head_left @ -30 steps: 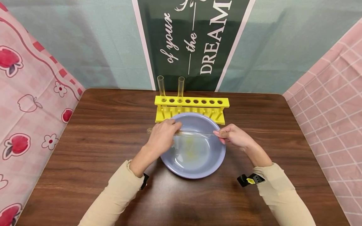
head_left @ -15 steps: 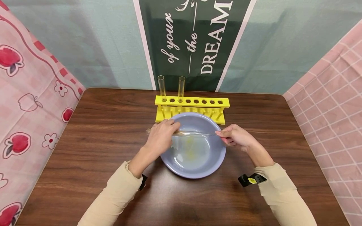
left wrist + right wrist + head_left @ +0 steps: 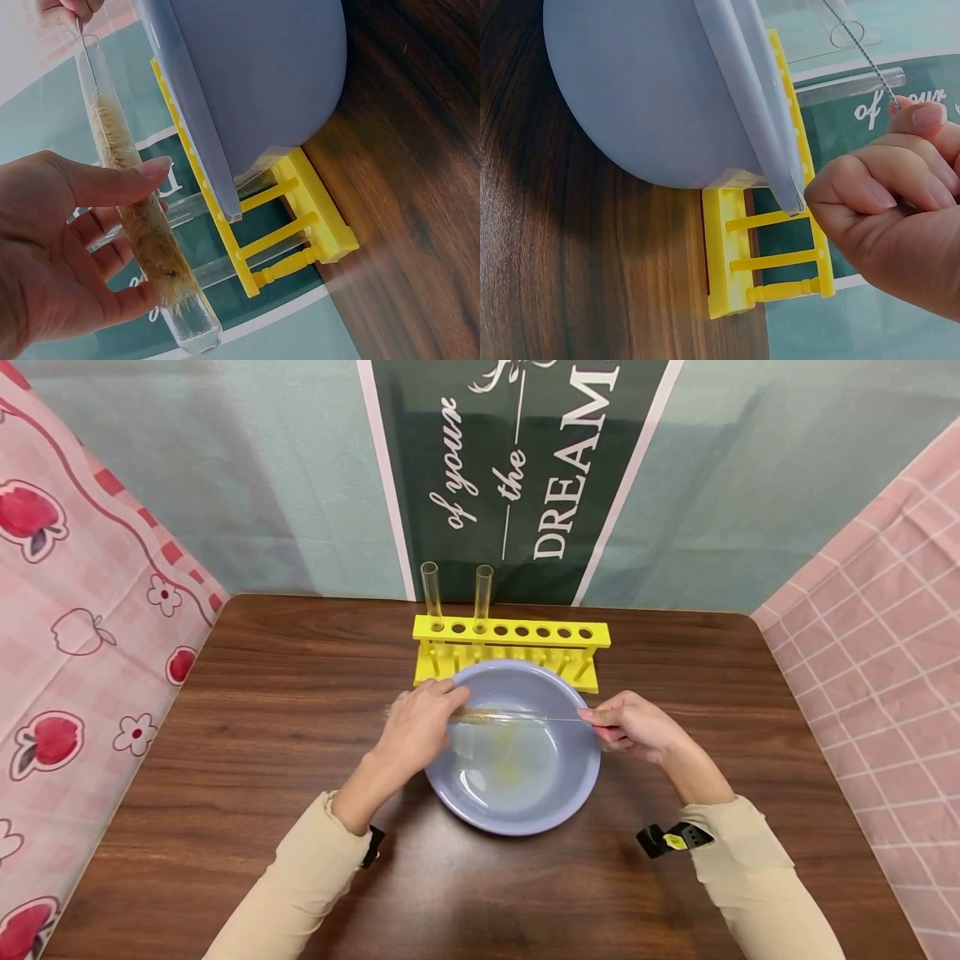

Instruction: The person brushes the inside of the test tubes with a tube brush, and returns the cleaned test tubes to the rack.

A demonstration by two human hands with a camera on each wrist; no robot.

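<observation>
My left hand [image 3: 420, 722] grips a clear glass test tube [image 3: 199, 337] over the basin's left side, thumb on one side and fingers around the other. Inside the tube sits a tan-bristled test tube brush [image 3: 154, 244]; its bristles stop short of the closed end. The brush's twisted wire handle [image 3: 864, 54] comes out of the tube's mouth. My right hand [image 3: 633, 727] pinches that wire at the basin's right rim, its other fingers curled. Below the tube is a lavender basin [image 3: 517, 821] holding shallow, yellow-tinged liquid.
Right behind the basin stands a yellow test tube rack [image 3: 525, 642]. Two upright test tubes, a left one [image 3: 431, 587] and another [image 3: 483, 589], stand in its holes. All this rests on a dark wooden table [image 3: 300, 693], with cloth hangings at the back and sides.
My hands have drawn slightly apart, the left one leftward and the right one rightward. Inside the tube, the bristles have shifted toward the mouth. Basin and rack stay put.
</observation>
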